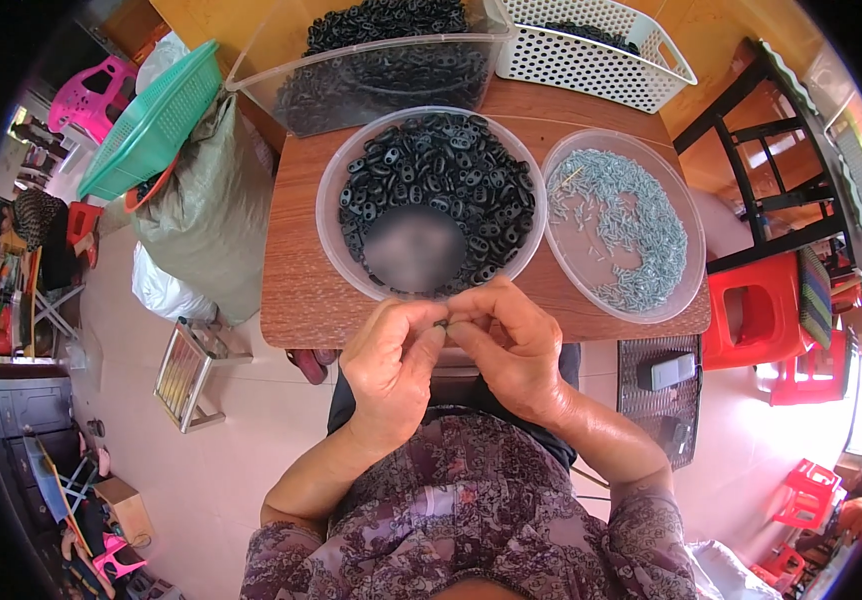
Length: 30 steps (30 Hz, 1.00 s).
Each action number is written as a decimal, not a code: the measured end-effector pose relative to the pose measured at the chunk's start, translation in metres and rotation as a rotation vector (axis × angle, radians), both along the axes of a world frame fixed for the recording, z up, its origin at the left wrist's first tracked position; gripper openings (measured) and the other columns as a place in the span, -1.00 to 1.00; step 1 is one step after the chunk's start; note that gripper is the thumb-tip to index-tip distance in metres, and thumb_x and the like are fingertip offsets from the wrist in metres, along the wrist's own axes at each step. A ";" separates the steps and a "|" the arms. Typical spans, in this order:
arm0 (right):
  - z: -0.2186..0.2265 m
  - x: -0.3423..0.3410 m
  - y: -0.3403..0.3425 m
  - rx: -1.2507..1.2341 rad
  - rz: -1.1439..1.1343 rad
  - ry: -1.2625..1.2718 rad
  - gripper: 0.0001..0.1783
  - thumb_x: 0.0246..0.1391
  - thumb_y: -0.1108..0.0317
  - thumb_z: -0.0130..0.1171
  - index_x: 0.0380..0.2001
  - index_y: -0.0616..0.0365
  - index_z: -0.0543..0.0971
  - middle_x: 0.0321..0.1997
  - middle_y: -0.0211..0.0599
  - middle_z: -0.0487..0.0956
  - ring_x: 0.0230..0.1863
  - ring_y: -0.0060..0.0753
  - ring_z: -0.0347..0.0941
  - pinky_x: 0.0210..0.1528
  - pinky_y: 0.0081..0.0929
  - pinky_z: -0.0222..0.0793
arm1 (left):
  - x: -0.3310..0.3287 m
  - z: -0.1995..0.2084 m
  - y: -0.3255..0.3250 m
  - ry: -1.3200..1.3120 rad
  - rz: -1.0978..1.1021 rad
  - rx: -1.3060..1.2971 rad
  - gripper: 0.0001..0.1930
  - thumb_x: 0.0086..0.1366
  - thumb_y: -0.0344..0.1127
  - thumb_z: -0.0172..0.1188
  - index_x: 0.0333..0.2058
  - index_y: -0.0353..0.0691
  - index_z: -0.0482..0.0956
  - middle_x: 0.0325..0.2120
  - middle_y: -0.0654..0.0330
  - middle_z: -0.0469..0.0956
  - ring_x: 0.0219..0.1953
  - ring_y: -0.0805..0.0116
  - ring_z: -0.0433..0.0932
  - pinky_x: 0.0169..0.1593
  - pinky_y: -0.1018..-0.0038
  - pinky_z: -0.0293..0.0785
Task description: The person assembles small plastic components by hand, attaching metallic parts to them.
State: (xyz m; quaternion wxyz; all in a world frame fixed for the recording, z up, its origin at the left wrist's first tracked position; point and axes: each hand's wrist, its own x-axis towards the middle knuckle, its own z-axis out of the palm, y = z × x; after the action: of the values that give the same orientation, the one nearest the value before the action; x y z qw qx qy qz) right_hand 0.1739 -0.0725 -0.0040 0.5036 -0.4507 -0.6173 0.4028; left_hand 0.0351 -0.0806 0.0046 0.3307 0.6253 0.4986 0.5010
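Note:
My left hand [391,362] and my right hand [513,350] meet just over the near edge of the wooden table. Thumbs and fingertips of both are pinched together around a tiny dark piece [442,323], mostly hidden by the fingers, so its kind cannot be told. Right beyond them stands a round translucent tub [326,205], full of black oval plastic parts [431,160] with two holes each. A blurred round patch covers the tub's near left portion. To its right, a shallow oval clear tray [573,245] carries many small silvery screws or pins [641,225].
At the back of the table [301,270] stand a large clear bin [251,75] and a white perforated basket [591,72], both with black parts. A full sack [211,220] and small metal stool [191,375] are left; a red stool [751,315] is right.

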 end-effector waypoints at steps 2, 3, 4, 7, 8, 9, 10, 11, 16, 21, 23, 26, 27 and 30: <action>0.000 -0.001 -0.001 0.035 -0.001 -0.021 -0.77 -0.16 0.64 0.12 -0.34 0.22 0.49 -0.50 -0.33 0.42 -0.55 -0.55 0.38 -0.52 -0.64 0.30 | 0.000 -0.004 -0.003 -0.060 0.009 -0.050 -0.82 -0.05 -0.65 0.15 -0.39 -0.38 0.48 -0.50 0.18 0.48 -0.49 0.51 0.45 -0.38 0.63 0.37; 0.002 -0.002 -0.002 0.025 0.002 -0.015 -0.77 -0.16 0.65 0.12 -0.35 0.22 0.49 -0.50 -0.32 0.42 -0.55 -0.53 0.38 -0.51 -0.63 0.30 | -0.001 -0.005 -0.004 -0.119 0.019 -0.099 -0.83 -0.03 -0.66 0.14 -0.39 -0.38 0.48 -0.49 0.20 0.48 -0.48 0.53 0.45 -0.38 0.64 0.38; 0.003 -0.003 -0.002 0.015 0.005 -0.009 -0.77 -0.17 0.65 0.12 -0.35 0.23 0.49 -0.50 -0.30 0.42 -0.55 -0.51 0.38 -0.51 -0.62 0.30 | -0.002 -0.007 -0.005 -0.120 0.021 -0.098 -0.83 -0.03 -0.66 0.14 -0.39 -0.38 0.48 -0.49 0.20 0.48 -0.48 0.53 0.45 -0.38 0.64 0.38; 0.007 -0.003 -0.002 -0.002 0.049 -0.029 -0.77 -0.17 0.65 0.12 -0.35 0.23 0.48 -0.49 -0.30 0.42 -0.54 -0.51 0.38 -0.50 -0.62 0.31 | -0.006 -0.007 -0.008 -0.283 -0.013 -0.183 -0.84 0.03 -0.66 0.12 -0.36 -0.39 0.46 -0.47 0.24 0.48 -0.46 0.56 0.44 -0.36 0.65 0.39; 0.008 -0.004 -0.002 0.000 0.053 -0.031 -0.77 -0.17 0.65 0.12 -0.35 0.23 0.48 -0.49 -0.30 0.42 -0.54 -0.51 0.38 -0.50 -0.62 0.31 | -0.007 -0.003 -0.009 -0.351 -0.036 -0.221 -0.84 0.05 -0.65 0.10 -0.34 -0.40 0.45 -0.46 0.25 0.48 -0.46 0.56 0.44 -0.35 0.65 0.39; 0.009 -0.005 -0.002 0.013 0.072 -0.028 -0.77 -0.17 0.65 0.11 -0.35 0.23 0.48 -0.50 -0.30 0.42 -0.54 -0.48 0.38 -0.50 -0.60 0.31 | -0.008 -0.001 -0.010 -0.418 -0.060 -0.260 -0.85 0.08 -0.65 0.09 -0.32 -0.40 0.44 -0.45 0.26 0.47 -0.45 0.57 0.44 -0.35 0.65 0.40; 0.010 -0.006 -0.001 0.025 0.090 -0.025 -0.77 -0.18 0.65 0.11 -0.36 0.23 0.47 -0.51 -0.29 0.42 -0.54 -0.45 0.38 -0.50 -0.57 0.31 | -0.009 -0.003 -0.012 -0.420 -0.059 -0.258 -0.85 0.08 -0.65 0.09 -0.32 -0.40 0.44 -0.45 0.26 0.47 -0.45 0.57 0.44 -0.35 0.65 0.40; 0.009 -0.006 0.000 0.027 0.091 -0.026 -0.77 -0.18 0.65 0.11 -0.36 0.23 0.47 -0.51 -0.29 0.42 -0.54 -0.45 0.38 -0.50 -0.57 0.31 | -0.010 -0.005 -0.013 -0.431 -0.058 -0.247 -0.84 0.09 -0.64 0.09 -0.30 -0.41 0.43 -0.44 0.25 0.47 -0.45 0.56 0.44 -0.35 0.65 0.40; 0.004 -0.011 0.003 0.072 0.109 -0.007 -0.78 -0.19 0.66 0.10 -0.39 0.23 0.46 -0.57 -0.29 0.43 -0.51 -0.33 0.37 -0.47 -0.47 0.30 | -0.009 -0.008 -0.014 -0.470 -0.048 -0.207 -0.84 0.11 -0.61 0.11 -0.29 -0.41 0.42 -0.42 0.22 0.48 -0.46 0.56 0.44 -0.35 0.64 0.41; 0.011 -0.010 0.007 0.099 0.130 -0.122 -0.82 -0.16 0.60 0.11 -0.39 0.24 0.46 -0.54 -0.27 0.46 -0.48 -0.29 0.38 -0.44 -0.44 0.30 | -0.015 -0.009 -0.011 -0.622 -0.065 -0.297 -0.81 0.13 -0.57 0.10 -0.24 -0.43 0.42 -0.41 0.16 0.50 -0.47 0.50 0.48 -0.34 0.61 0.44; 0.016 -0.007 0.010 0.096 0.151 -0.173 -0.83 -0.16 0.57 0.13 -0.39 0.25 0.47 -0.53 -0.26 0.46 -0.47 -0.27 0.38 -0.42 -0.42 0.30 | -0.018 -0.009 -0.008 -0.662 -0.070 -0.332 -0.80 0.13 -0.56 0.11 -0.23 -0.43 0.43 -0.41 0.15 0.51 -0.48 0.48 0.49 -0.35 0.59 0.45; 0.018 0.008 0.029 0.130 0.114 -0.246 -0.78 -0.14 0.51 0.18 -0.32 0.25 0.51 -0.47 -0.28 0.45 -0.43 -0.42 0.39 -0.39 -0.57 0.29 | -0.025 -0.010 -0.005 -0.711 -0.057 -0.385 -0.80 0.12 -0.55 0.12 -0.23 -0.43 0.45 -0.43 0.15 0.51 -0.50 0.44 0.50 -0.36 0.56 0.46; 0.018 0.010 0.039 0.130 0.118 -0.247 -0.78 -0.14 0.51 0.18 -0.32 0.25 0.51 -0.47 -0.28 0.45 -0.43 -0.42 0.39 -0.39 -0.57 0.29 | -0.027 -0.011 -0.006 -0.721 -0.045 -0.405 -0.80 0.11 -0.55 0.12 -0.24 -0.42 0.47 -0.44 0.15 0.51 -0.51 0.43 0.50 -0.38 0.54 0.47; 0.019 0.012 0.069 0.215 0.085 -0.422 -0.76 -0.18 0.50 0.18 -0.33 0.25 0.51 -0.45 -0.21 0.47 -0.40 -0.29 0.39 -0.37 -0.50 0.30 | -0.030 -0.010 -0.006 -0.745 -0.064 -0.418 -0.82 0.11 -0.54 0.13 -0.27 -0.42 0.49 -0.45 0.16 0.50 -0.51 0.42 0.50 -0.40 0.53 0.47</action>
State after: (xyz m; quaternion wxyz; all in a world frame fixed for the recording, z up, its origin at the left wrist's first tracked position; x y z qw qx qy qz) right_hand 0.1861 -0.0030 0.0155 0.3911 -0.4424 -0.7665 0.2526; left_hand 0.0056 -0.0865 -0.0049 0.6233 0.3362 0.4161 0.5704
